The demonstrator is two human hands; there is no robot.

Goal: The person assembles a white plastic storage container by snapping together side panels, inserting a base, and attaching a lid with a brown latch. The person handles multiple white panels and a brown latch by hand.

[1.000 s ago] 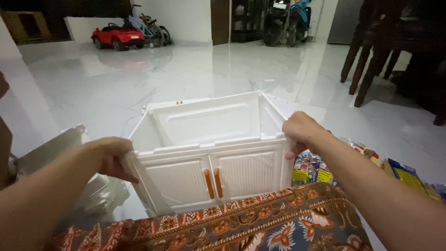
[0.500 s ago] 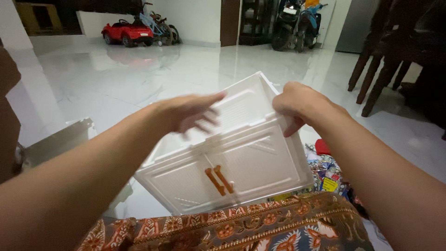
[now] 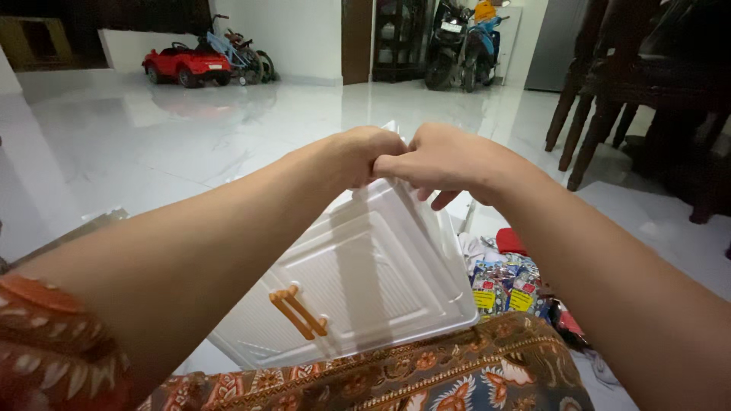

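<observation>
Here the widest thing is the glossy white tiled floor [image 3: 190,144], running back to a red toy car [image 3: 185,65], a small bicycle [image 3: 242,55] and parked scooters [image 3: 464,38] by the far wall; dark wooden chairs [image 3: 609,91] stand at the right.

Nearer in, a white plastic cabinet [image 3: 365,281] is tipped forward over the person's lap, its paired doors facing up and towards the camera. It is a moulded shell with ribbed, framed door panels and two slim orange handles [image 3: 299,312] set side by side at the door seam. It looks light for its bulk, stiff at the edges but likely to flex across the thin panels, and smooth enough to slip — so the rims and corners seem the surest places to take hold, not the handles.

The left hand [image 3: 365,156] and the right hand [image 3: 445,160] meet at the cabinet's far upper edge, knuckles touching, fingers [image 3: 443,199] curled tight over that rim and gripping it.

Below lies patterned brown batik cloth [image 3: 396,380], soft and draped. Just right of the cabinet, on the floor, sit small colourful packets [image 3: 506,285].
</observation>
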